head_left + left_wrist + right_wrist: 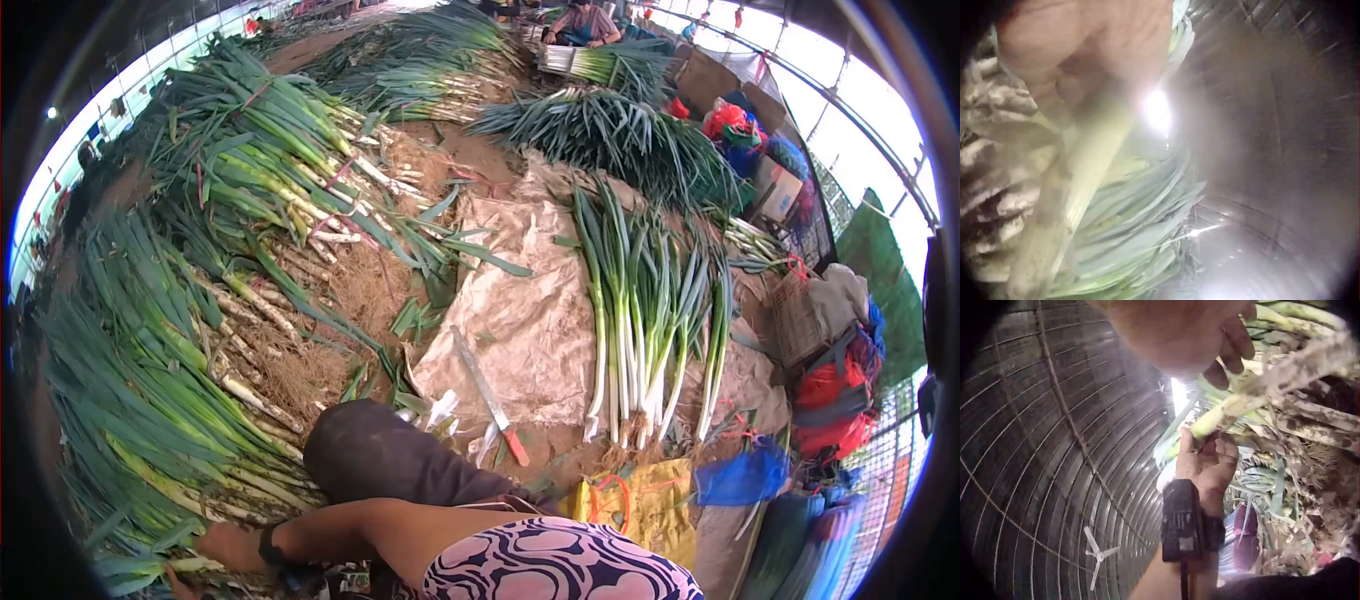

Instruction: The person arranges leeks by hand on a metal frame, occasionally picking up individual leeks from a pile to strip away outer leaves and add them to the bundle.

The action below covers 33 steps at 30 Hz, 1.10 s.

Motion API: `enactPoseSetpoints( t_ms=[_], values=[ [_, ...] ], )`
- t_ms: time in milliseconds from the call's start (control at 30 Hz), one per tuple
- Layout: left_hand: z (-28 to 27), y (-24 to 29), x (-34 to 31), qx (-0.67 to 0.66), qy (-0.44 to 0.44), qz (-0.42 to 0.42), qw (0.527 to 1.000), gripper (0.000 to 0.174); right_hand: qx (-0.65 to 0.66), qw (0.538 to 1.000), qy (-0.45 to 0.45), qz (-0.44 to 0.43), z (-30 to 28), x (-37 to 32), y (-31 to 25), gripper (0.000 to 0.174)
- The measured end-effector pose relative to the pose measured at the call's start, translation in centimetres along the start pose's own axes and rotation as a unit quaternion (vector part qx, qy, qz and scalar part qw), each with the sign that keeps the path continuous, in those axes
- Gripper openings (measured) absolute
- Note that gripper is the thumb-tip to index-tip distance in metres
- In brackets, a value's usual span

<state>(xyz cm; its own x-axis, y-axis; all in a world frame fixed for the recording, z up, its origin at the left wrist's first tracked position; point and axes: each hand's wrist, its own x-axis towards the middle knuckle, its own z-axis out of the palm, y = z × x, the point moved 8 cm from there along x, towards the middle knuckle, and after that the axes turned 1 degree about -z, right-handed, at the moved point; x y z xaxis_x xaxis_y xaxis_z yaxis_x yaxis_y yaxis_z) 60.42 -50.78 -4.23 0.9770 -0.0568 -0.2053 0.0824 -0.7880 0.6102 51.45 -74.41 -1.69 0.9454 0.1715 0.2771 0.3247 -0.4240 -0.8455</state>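
At the lower left of the head view, my right hand [230,546] is over the leek pile [150,400], close to a pale leek stalk [190,566]. My left hand [180,585] shows only partly at the bottom edge. In the right wrist view my left hand [1210,465] grips that leek [1213,419] around its pale green part, its dirty root end pointing up right. Just above the stalk are the bent fingers of my right hand [1166,331]; contact is unclear. The left wrist view shows my left hand [1085,40] blurred at the top of the stalk [1094,165].
A knife [482,385] with a red handle lies by a brown cloth [520,300]. Cleaned leeks [650,320] lie on the cloth's right. Beyond are more leek heaps [600,130] and a seated person [583,25]. Yellow [640,505] and blue bags [745,475] are at the lower right.
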Motion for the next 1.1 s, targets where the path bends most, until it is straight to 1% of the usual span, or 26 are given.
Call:
enactPoseSetpoints(
  t_ms=[33,67,100,167,200,267,300,333,367,400,433,467,500,533,567,600,633,667,700,733,800,900,933,1000,1033,1100],
  values=[
    [0.2,1.8,-0.9,0.037,-0.007,0.028,0.999,0.056,-0.018,0.993,0.103,-0.061,0.6,-0.7,-0.4,0.020],
    [0.4,3.3,-1.3,0.041,-0.009,0.035,0.999,0.056,-0.060,0.992,0.047,-0.104,-1.5,-0.9,-3.2,0.023],
    [0.8,5.0,-1.6,0.084,-0.024,0.066,0.994,0.055,-0.120,0.982,-0.003,-0.146,-4.3,-1.8,-5.5,0.025],
    [1.0,7.4,-1.9,0.112,-0.032,0.095,0.989,0.055,-0.200,0.961,-0.024,-0.187,-10.1,-4.3,-8.0,0.031],
    [1.3,8.8,-2.2,0.130,-0.039,0.109,0.985,0.055,-0.209,0.962,-0.017,-0.176,-13.6,-6.0,-8.3,0.034],
    [1.8,11.5,-2.2,0.156,-0.050,0.136,0.977,0.054,-0.063,0.995,0.070,-0.034,-23.0,-12.1,-6.0,0.036],
    [2.1,12.8,-2.1,0.168,-0.055,0.147,0.973,0.054,0.020,0.991,0.127,0.024,-27.6,-15.5,-4.8,0.037],
    [2.4,14.2,-2.1,0.181,-0.061,0.160,0.969,0.054,0.029,0.968,0.242,-0.053,-31.3,-19.7,-2.8,0.043],
    [2.7,15.6,-2.1,0.190,-0.062,0.171,0.965,0.053,-0.017,0.930,0.354,-0.095,-34.2,-24.2,-0.2,0.047],
    [2.7,16.9,-2.3,0.202,-0.064,0.180,0.961,0.053,0.017,0.940,0.337,0.050,-35.0,-28.7,7.9,0.040],
    [2.8,18.3,-2.5,0.212,-0.065,0.191,0.956,0.053,0.032,0.920,0.281,0.270,-36.0,-34.8,15.5,0.029],
    [3.0,19.8,-2.5,0.222,-0.066,0.203,0.951,0.053,-0.069,0.862,0.280,0.417,-37.3,-42.2,17.7,0.024],
    [3.3,21.5,-2.6,0.232,-0.067,0.215,0.946,0.052,-0.221,0.812,0.268,0.470,-37.3,-49.2,21.1,0.021],
    [3.6,23.2,-2.6,0.240,-0.066,0.227,0.941,0.052,-0.266,0.760,0.227,0.548,-35.2,-58.0,27.2,0.025],
    [3.8,24.8,-2.8,0.250,-0.065,0.239,0.936,0.052,-0.108,0.669,0.467,0.569,-33.2,-67.9,27.5,0.034],
    [3.7,26.7,-2.7,0.256,-0.062,0.250,0.932,0.052,-0.099,0.612,0.536,0.572,-30.7,-75.1,28.0,0.046],
    [4.1,28.5,-3.2,0.268,-0.064,0.259,0.926,0.051,-0.157,0.563,0.514,0.628,-27.9,-82.1,29.2,0.055],
    [4.1,30.4,-3.3,0.275,-0.060,0.272,0.920,0.051,-0.093,0.528,0.450,0.714,-26.6,-86.5,27.1,0.063],
    [4.6,32.1,-4.0,0.284,-0.061,0.282,0.914,0.051,-0.098,0.422,0.484,0.760,-24.3,-91.1,25.4,0.062],
    [4.9,33.8,-4.5,0.292,-0.058,0.293,0.908,0.051,-0.074,0.349,0.499,0.790,-22.9,-94.5,23.3,0.060],
    [5.3,37.1,-5.3,0.303,-0.053,0.313,0.899,0.050,-0.090,0.273,0.582,0.761,-21.1,-98.4,20.5,0.065],
    [6.8,40.6,-7.1,0.314,-0.051,0.332,0.888,0.050,-0.122,0.304,0.546,0.771,-20.1,-102.2,21.9,0.075],
    [6.8,41.5,-7.4,0.315,-0.046,0.339,0.885,0.049,-0.105,0.316,0.533,0.778,-20.0,-102.7,22.9,0.078],
    [7.5,42.5,-8.4,0.316,-0.044,0.344,0.883,0.049,-0.069,0.341,0.506,0.789,-20.5,-102.3,23.9,0.082],
    [7.7,42.7,-8.9,0.319,-0.044,0.343,0.882,0.049,-0.017,0.347,0.518,0.781,-20.4,-102.0,24.4,0.086],
    [8.4,43.1,-9.8,0.323,-0.042,0.342,0.882,0.048,-0.018,0.366,0.525,0.768,-21.0,-101.4,25.9,0.088]
  ],
)
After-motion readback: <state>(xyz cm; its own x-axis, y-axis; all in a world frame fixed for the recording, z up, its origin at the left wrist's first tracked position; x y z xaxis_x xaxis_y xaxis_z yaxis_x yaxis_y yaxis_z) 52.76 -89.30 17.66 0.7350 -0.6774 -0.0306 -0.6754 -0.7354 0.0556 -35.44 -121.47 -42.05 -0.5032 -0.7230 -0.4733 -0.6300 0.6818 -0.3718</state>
